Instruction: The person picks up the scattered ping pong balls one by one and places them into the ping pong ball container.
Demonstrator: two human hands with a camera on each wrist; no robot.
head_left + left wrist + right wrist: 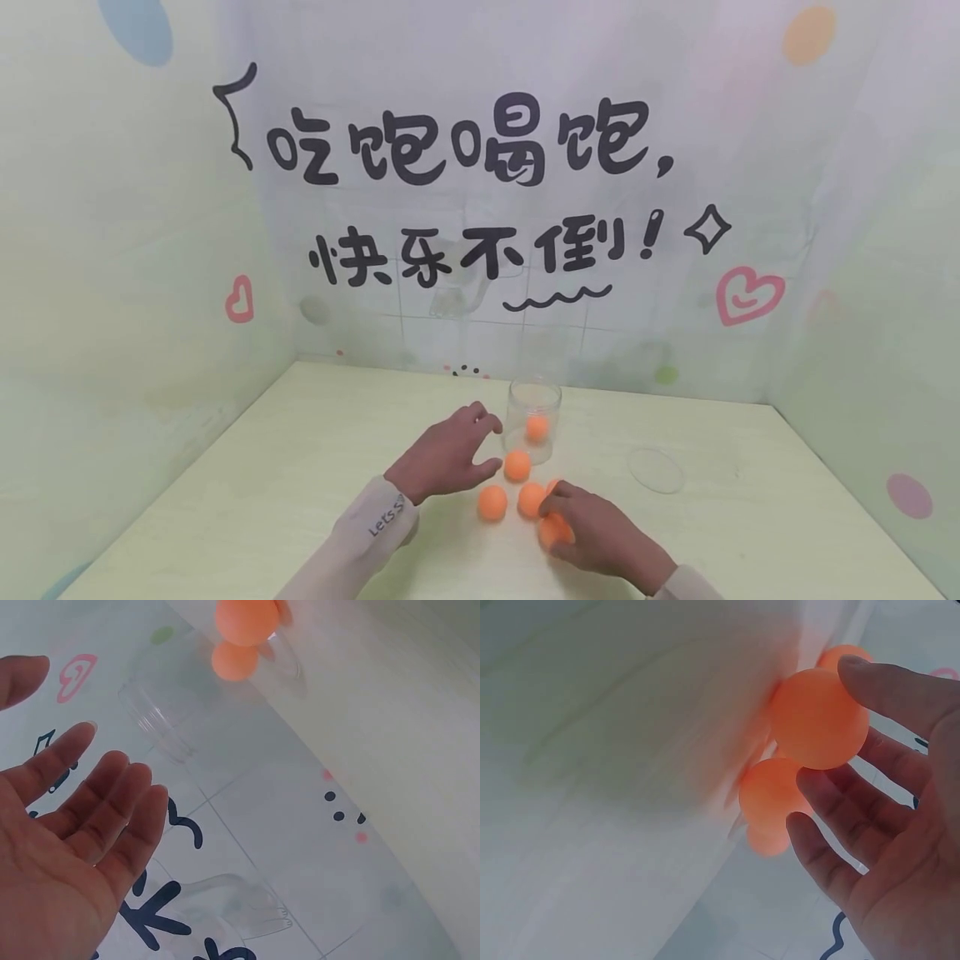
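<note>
Several orange ping-pong balls are in the head view. One ball [537,429] is inside a clear jar [534,392] that stands upright and uncapped. In front of the jar a ball [517,465] lies on the table, with another ball [492,503] nearer and to the left. My right hand [603,533] pinches a ball [820,720] between thumb and fingers, low over the tabletop. Beside its fingertips lie a ball [532,500] and a partly hidden one. My left hand [446,450], fingers loosely bent and holding nothing, hovers left of the jar.
A thin clear ring or lid [656,471] lies on the pale table [247,475] to the right of the jar. Printed cloth walls [465,333] enclose the table at the back and both sides.
</note>
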